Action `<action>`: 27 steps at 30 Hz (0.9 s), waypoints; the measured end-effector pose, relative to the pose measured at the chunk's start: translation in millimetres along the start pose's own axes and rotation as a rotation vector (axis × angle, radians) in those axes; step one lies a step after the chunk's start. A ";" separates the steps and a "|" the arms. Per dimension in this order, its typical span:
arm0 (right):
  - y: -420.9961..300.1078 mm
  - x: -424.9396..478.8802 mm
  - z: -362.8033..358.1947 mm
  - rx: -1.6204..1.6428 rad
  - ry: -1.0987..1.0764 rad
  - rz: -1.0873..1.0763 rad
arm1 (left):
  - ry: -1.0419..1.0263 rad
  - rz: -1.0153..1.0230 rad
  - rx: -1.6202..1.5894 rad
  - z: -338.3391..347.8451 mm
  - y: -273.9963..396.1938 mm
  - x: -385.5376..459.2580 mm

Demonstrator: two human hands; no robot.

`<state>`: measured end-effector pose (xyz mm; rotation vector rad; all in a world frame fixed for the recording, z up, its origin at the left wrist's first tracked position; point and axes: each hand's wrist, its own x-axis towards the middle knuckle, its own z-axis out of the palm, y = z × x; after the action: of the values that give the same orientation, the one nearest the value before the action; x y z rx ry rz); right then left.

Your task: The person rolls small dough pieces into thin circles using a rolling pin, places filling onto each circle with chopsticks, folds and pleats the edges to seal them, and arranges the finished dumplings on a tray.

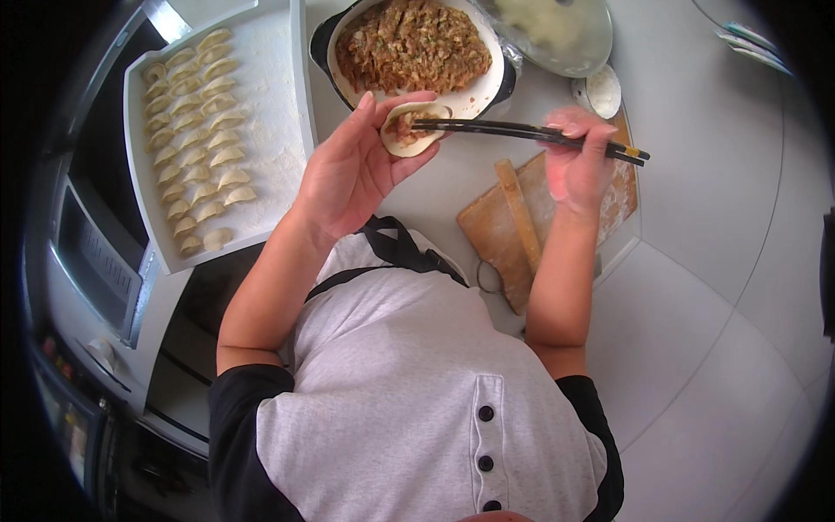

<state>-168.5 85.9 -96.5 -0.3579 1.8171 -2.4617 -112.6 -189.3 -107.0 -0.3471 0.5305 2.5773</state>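
Note:
My left hand (pixel 352 169) holds a round dumpling wrapper (pixel 411 147) on its palm and fingers, with minced filling (pixel 403 127) on it. In my right hand (pixel 579 153) is a pair of black chopsticks (pixel 509 128), whose tips touch the filling. Just beyond my hands stands a white-lined oval pot (pixel 479 98) with dark handles, holding a mound of minced filling (pixel 417 46). To the left, a white tray (pixel 274 124) dusted with flour bears rows of folded dumplings (pixel 218 104).
A wooden board (pixel 486 228) with a rolling pin (pixel 518 212) on it lies partly behind my right forearm. Beyond it are a small bowl of white powder (pixel 601 91) and a clear lid (pixel 554 32). The counter edge curves along the right.

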 end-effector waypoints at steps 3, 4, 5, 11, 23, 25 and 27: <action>-1.9 -0.2 -3.3 0.011 0.159 -0.086 | 0.027 0.039 0.019 -1.0 2.0 -4.3; -0.8 -2.4 -0.4 -0.030 0.184 -0.126 | 0.034 0.059 0.038 -3.0 2.7 -5.6; 2.0 -5.6 2.0 -0.264 0.117 -0.164 | 0.040 0.079 0.057 -4.7 3.4 -7.4; 38.5 -27.5 52.7 -1.063 -0.316 -0.441 | 0.142 0.100 0.092 -7.9 7.0 -26.4; 21.5 -56.2 68.8 -1.479 -0.108 -0.351 | 0.155 -0.042 -0.094 -10.2 11.8 -72.1; 5.1 -71.0 76.4 -1.417 -0.043 -0.526 | 0.137 -0.077 -0.118 -11.5 9.9 -78.0; -5.3 -80.7 91.0 -1.313 -0.051 -0.616 | 0.126 -0.120 -0.137 -12.3 7.3 -83.1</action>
<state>-69.6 17.4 -78.3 -1.0994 3.3642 -0.9465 -43.7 -234.2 -88.1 -0.5732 0.3658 2.4927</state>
